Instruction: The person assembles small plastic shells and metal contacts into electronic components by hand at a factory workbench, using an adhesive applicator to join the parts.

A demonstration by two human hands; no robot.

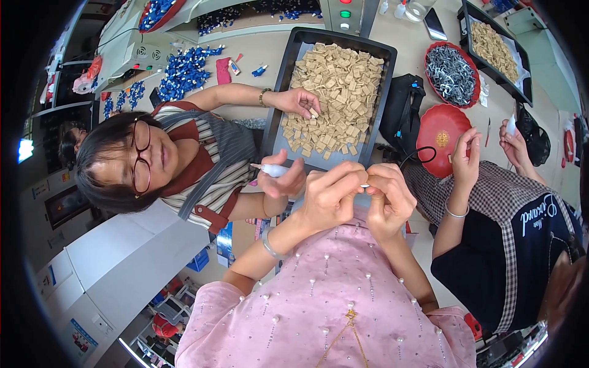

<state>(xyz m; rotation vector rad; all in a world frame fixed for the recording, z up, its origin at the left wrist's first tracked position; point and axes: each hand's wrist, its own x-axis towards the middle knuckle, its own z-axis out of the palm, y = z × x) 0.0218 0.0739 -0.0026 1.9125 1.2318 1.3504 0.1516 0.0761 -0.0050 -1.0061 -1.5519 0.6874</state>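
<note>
Near the tray (391, 67), our left hand (331, 195) and right hand (391, 199) pinched a white bit (364, 186), grip closed, presumably steadying it.

Bright, even indoor light over the tabletop (405, 52); shadows soft. A white light (25, 150) flares at left rim (blown out). Person's left hand (330, 195) and right hand (391, 199) reasonably crisp; straight edges bend toward the rim, corners black.
</note>
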